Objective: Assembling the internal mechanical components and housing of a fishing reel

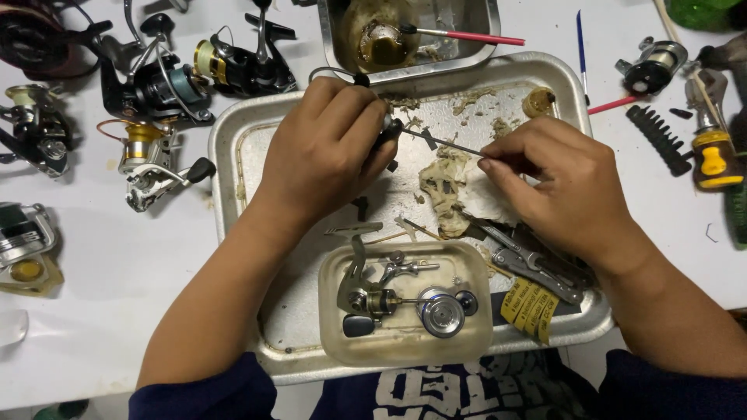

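Steel everywhere on this bench, and right in the middle sits the big dented metal tray (233, 148) with both hands working above it. Left hand (327, 148) is curled tight, fingers wrapped round a small dark reel part (389, 131) so that most of it is hidden. Right hand (560, 187) is pinched shut, thumb and forefinger closed on the end of a thin dark metal shaft (451, 143) that runs straight across from that part.

Shaft and part hang just above the crumpled, grease-stained tissue (451, 187) in the tray's middle (whether the shaft is seated in the part or only touching it, I cannot tell). To do this well, my judgement is: keep the shaft in line with the part, no bending, and keep it over the tissue so anything dropped lands in the tray.

Near the body, a clear plastic tub (467, 342) holds a silver spool and a crank arm. Grey locking pliers (537, 264) lie by the right wrist. Outside the tray, to the left, several spinning reels (156, 85) crowd the white table (93, 311).
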